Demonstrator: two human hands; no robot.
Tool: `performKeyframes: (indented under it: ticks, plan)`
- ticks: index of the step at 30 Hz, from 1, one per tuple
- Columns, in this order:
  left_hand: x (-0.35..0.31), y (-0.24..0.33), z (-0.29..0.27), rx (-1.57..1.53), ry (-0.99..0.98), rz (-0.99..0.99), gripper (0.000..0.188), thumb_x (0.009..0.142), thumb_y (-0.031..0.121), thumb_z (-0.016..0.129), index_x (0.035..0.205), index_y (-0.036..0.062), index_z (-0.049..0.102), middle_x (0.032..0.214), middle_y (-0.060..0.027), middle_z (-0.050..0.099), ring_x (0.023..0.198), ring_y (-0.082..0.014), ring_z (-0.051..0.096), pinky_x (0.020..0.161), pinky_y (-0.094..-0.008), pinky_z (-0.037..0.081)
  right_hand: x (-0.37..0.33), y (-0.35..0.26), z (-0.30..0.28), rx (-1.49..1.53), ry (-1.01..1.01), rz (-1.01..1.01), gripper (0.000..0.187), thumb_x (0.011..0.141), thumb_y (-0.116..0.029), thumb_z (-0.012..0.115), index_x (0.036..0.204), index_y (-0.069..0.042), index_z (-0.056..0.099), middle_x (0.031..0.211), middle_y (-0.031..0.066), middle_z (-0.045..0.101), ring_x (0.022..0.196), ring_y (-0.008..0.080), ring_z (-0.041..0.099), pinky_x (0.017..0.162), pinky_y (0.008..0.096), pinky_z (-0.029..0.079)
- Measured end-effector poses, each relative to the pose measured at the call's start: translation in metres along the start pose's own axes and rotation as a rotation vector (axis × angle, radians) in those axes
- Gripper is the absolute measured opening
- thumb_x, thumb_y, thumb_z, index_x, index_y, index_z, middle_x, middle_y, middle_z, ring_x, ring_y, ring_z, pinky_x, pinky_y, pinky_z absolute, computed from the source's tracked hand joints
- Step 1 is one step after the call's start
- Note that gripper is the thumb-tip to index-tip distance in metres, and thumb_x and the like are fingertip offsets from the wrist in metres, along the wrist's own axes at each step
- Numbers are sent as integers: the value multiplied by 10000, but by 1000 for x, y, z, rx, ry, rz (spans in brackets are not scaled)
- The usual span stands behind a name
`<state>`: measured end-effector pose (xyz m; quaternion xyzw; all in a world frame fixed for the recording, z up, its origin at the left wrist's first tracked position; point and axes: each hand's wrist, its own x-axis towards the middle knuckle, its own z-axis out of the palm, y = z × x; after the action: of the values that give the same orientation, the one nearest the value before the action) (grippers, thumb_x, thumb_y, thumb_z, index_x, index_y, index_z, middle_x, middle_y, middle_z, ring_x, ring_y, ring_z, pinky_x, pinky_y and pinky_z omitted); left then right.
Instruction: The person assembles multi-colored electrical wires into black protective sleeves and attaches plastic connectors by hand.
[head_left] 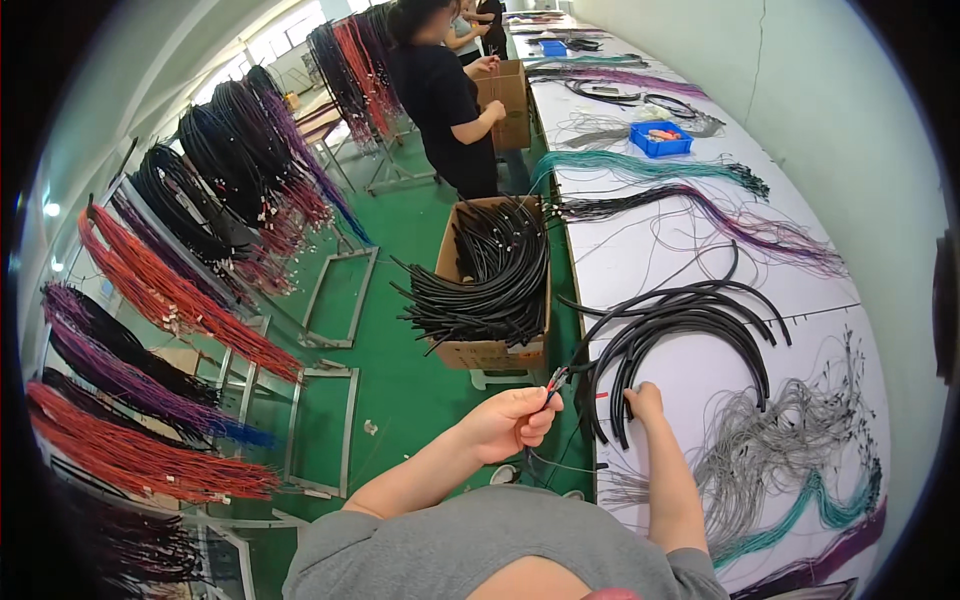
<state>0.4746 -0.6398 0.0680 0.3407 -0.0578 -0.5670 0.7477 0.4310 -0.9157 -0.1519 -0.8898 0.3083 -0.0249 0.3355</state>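
Observation:
My left hand is closed in a pinch around the ends of several thin wires, with red, blue and dark strands showing. A thin dark cable hangs below that hand toward the table edge. On the white table, my right hand is at a curved bundle of black tubes. Its fingers close on one black tube near the tube's end, though they are partly hidden. The tubes arch away from me and bend to the right, some lying apart from the rest.
Right of the tubes lies a tangle of thin grey wires, with teal wires beside it. A cardboard box full of black tubes stands left of the table. Wire-laden metal racks line the left. A person stands farther along.

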Motion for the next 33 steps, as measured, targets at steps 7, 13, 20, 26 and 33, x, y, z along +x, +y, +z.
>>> performKeyframes:
  ticks: [7,13,20,26,33]
  plan:
    - [-17,14,16,150,-58,149,196,853,189,449,838,19,548,622,23,450,513,-48,339,473,-174,277,-58,-10,-110,1353,-628,173,265,679,-154,580,820,58,506,500,94,480,330,100,366,307,188,277]
    - [-4,10,50,395,14,155,221,852,202,447,861,7,550,610,45,402,509,-21,286,449,-157,221,-151,-118,-161,1660,-231,-454,434,670,-145,606,1020,14,405,576,117,495,465,169,491,351,236,370]
    - [-10,14,78,500,-85,295,253,849,189,462,952,-27,546,618,55,423,588,-24,346,540,-158,297,-164,-195,-180,1760,183,-475,224,782,-2,403,999,-43,369,792,189,536,564,185,525,424,244,446]
    - [1,3,77,454,-90,264,233,849,186,464,926,-14,557,659,28,464,604,-34,370,537,-161,304,-171,-196,-156,1522,-32,-330,253,715,48,502,933,-23,394,786,124,531,614,159,543,464,224,452]
    - [-7,6,81,640,7,370,176,841,115,456,900,-21,550,769,-24,521,669,-58,451,605,-184,378,-162,-196,-172,1510,-46,-377,189,696,21,554,872,-2,489,829,130,570,633,137,540,536,213,436]
